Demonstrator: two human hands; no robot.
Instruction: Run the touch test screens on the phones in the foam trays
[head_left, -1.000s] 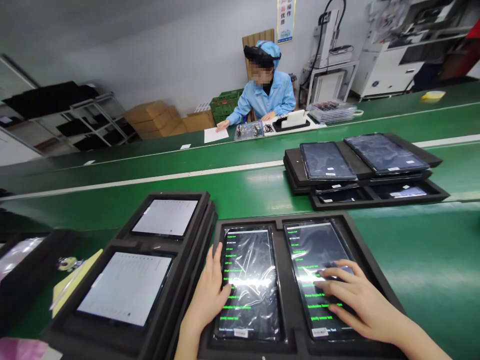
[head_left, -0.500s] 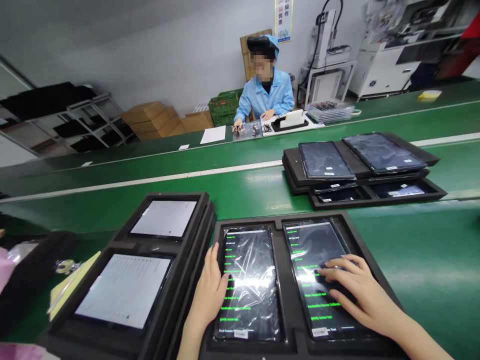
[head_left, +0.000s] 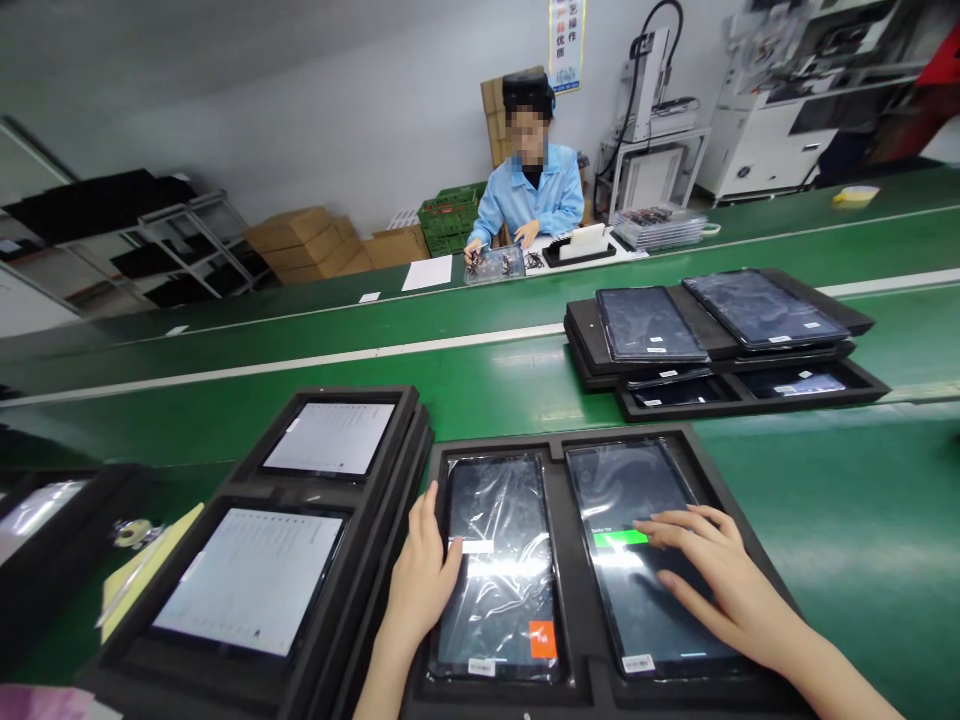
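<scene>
Two film-covered tablets lie side by side in a black foam tray (head_left: 559,600) in front of me. The left tablet (head_left: 499,600) shows a dark screen with a white bar and an orange square at lower right. On the right tablet (head_left: 630,590) a green bar glows across a dark screen. My left hand (head_left: 424,570) rests at the left tablet's left edge, thumb over the screen, fingers stretched out. My right hand (head_left: 705,570) hovers over or touches the right tablet near the green bar, fingers spread. Neither hand grips anything.
Stacked foam trays (head_left: 367,510) with two light-screened tablets stand at left. More trays with film-wrapped tablets (head_left: 652,320) sit back right on the green bench (head_left: 495,370). A yellow pad (head_left: 142,580) lies far left. Across the bench sits a person in blue (head_left: 536,195).
Both screens have switched from green text lists to dark pages, one with a white bar and orange square, the other with a green bar. My hands have barely shifted.
</scene>
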